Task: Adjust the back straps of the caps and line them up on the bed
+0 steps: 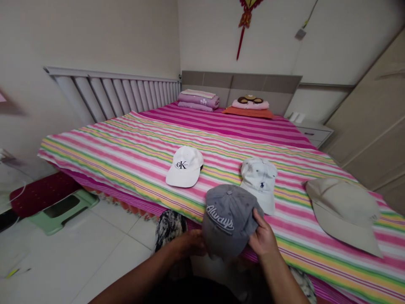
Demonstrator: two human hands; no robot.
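I hold a grey cap [228, 217] with white "Always" lettering over the near edge of the bed. My left hand [190, 244] grips its lower left side, partly hidden behind the cap. My right hand [263, 237] is closed on its right side, thumb on top. Just beyond it on the striped bedspread [133, 143] lie a white cap with a dark logo [185, 166] and a pale cap with a small blue emblem [260, 180]. A beige brimmed hat [344, 211] lies to the right.
Folded purple bedding [198, 99] and a pink pillow on an orange one [249, 106] sit at the headboard. A nightstand [311, 131] stands at the right, a wardrobe beside it. A green stool [61, 207] with a red cushion [42, 190] stands on the tiled floor at left.
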